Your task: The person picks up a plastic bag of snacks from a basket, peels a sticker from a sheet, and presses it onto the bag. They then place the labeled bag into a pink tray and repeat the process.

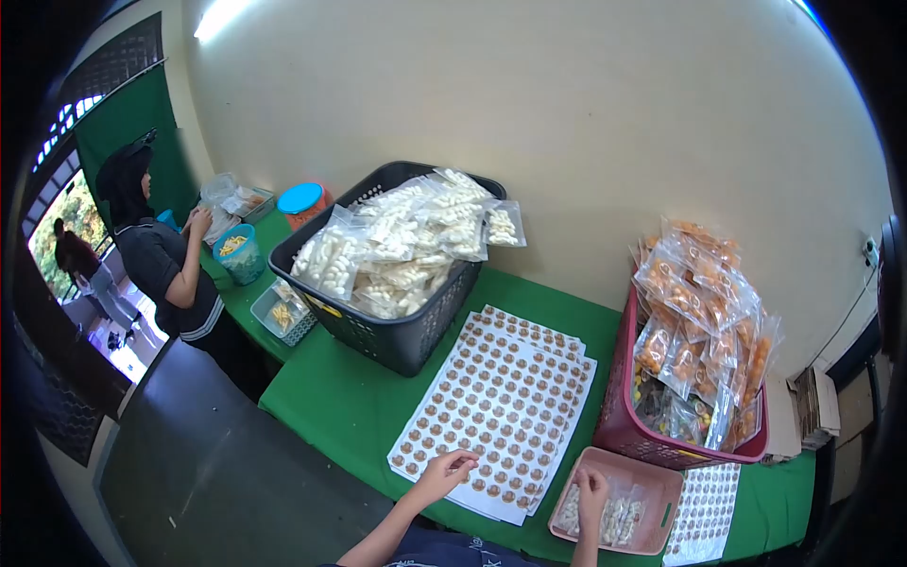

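Note:
My left hand (448, 474) is over the lower part of a stack of white sheets (491, 397) printed with rows of round brown stickers. Its thumb and fingers are pinched together, and anything between them is too small to make out. Above a pink tray (667, 487), my right hand (592, 486) is closed with its fingers bent; what it may hold is hidden. Clear packets of white snacks (622, 518) lie in that tray, beneath and beside my right hand.
A black basket (397, 342) heaped with packets of white snacks (397, 231) stands behind the sheets. To the right is a maroon basket (619, 397) of orange snack packets (699, 302). More sticker sheets (704, 510) lie beside it. A co-worker (170, 255) stands left, near tubs (241, 255).

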{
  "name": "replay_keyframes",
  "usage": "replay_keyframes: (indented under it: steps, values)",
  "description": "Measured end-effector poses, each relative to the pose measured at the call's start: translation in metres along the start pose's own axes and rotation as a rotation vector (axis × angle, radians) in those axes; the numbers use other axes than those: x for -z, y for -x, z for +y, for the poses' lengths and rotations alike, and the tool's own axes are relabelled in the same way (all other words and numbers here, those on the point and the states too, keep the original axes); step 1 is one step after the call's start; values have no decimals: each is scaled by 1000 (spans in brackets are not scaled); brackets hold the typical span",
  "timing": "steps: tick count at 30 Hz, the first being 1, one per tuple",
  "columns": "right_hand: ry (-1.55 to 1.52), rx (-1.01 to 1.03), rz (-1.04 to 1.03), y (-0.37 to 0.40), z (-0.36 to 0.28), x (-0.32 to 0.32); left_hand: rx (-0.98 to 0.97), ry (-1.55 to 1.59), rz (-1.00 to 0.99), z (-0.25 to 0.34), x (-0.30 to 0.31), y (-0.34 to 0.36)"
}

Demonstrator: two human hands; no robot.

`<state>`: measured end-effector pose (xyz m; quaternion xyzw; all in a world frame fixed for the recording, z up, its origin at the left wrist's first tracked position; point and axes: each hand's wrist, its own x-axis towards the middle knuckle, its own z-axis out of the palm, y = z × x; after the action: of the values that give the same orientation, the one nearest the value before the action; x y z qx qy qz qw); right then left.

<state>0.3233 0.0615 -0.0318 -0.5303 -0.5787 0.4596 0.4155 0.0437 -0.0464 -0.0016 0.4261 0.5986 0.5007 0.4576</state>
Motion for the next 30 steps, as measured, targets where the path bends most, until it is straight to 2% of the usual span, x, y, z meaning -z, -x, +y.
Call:
replay_keyframes:
  steps: [1,3,4,7,8,11,14,15,19,22,26,29,30]
  values:
    - [-103,33,-38,0,-24,-24,2,16,28,4,10,0]
    - [-122,40,-144,-3,-38,-58,5,50,85,14,30,2]
    - [-75,56,-190,-7,-34,-72,-121,44,127,6,41,-1]
    - [-142,72,-327,-13,-52,-118,-125,59,217,9,78,3]
    - [-184,26,-373,-13,-67,-131,-38,107,250,17,90,8]
    - [-185,80,-437,-20,-86,-172,-166,172,367,-3,128,15]
    - [-62,206,-474,-26,-136,-208,-172,258,452,-7,160,27]
    - [33,368,-453,-32,-153,-220,-183,283,482,-8,170,29]
    - [-28,600,-338,-49,-229,-277,-195,342,599,-8,201,30]
    - [-50,606,-380,-63,-258,-324,-183,347,629,-5,224,32]
    - [39,630,-389,-78,-258,-390,-196,334,703,-12,251,43]
    - [400,750,-384,-75,-262,-401,-163,309,759,-23,270,57]
    - [388,675,-451,-75,-263,-402,-154,300,770,-29,276,61]
